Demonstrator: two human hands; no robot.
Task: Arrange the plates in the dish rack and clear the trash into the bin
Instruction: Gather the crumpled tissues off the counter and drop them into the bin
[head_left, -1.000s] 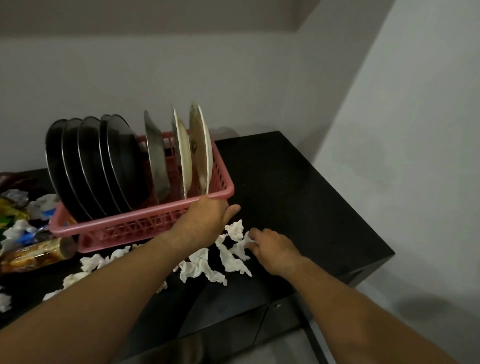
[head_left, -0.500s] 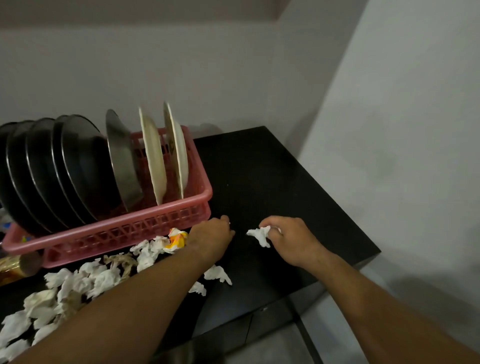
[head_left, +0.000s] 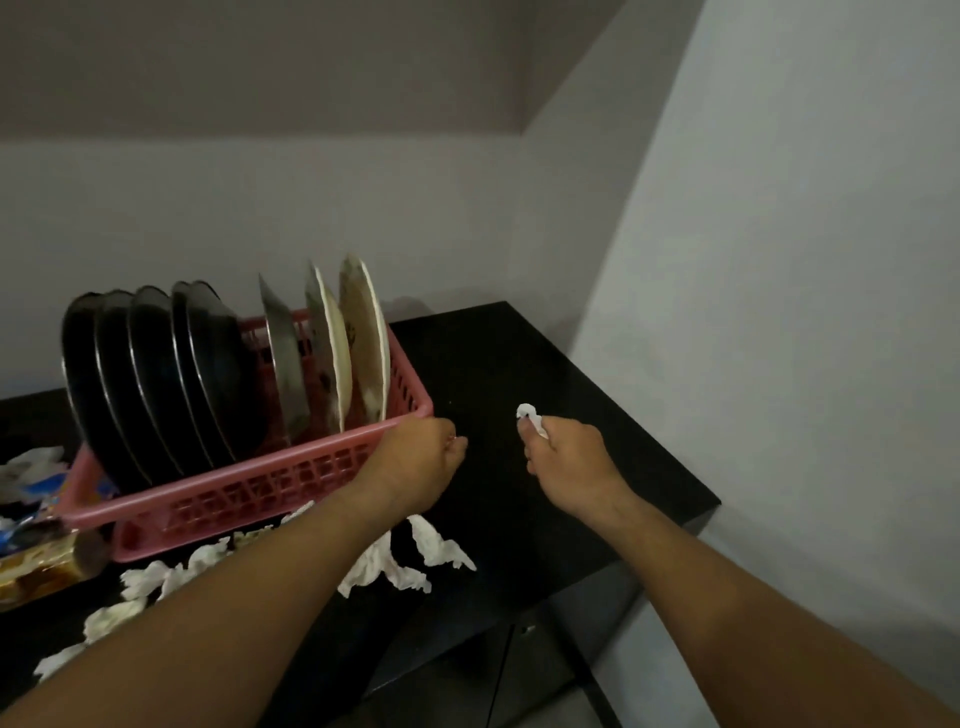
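Most of the tissue scrap (head_left: 529, 414) enclosed by the right hand (head_left: 566, 457), near right corner of the pink dish rack (head_left: 249, 488) covered by the left hand (head_left: 415, 462), wrappers (head_left: 31, 551) cut off at the left edge, plate pattern blurred

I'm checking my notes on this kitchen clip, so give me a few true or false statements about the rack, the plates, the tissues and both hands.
1. The plates stand on edge in the pink dish rack. True.
2. The right hand is empty. False: it is closed on a crumpled white tissue.
3. The left hand is at the rack's near right corner. True.
4. The black counter is cleared of trash. False: torn white tissues lie in front of the rack.
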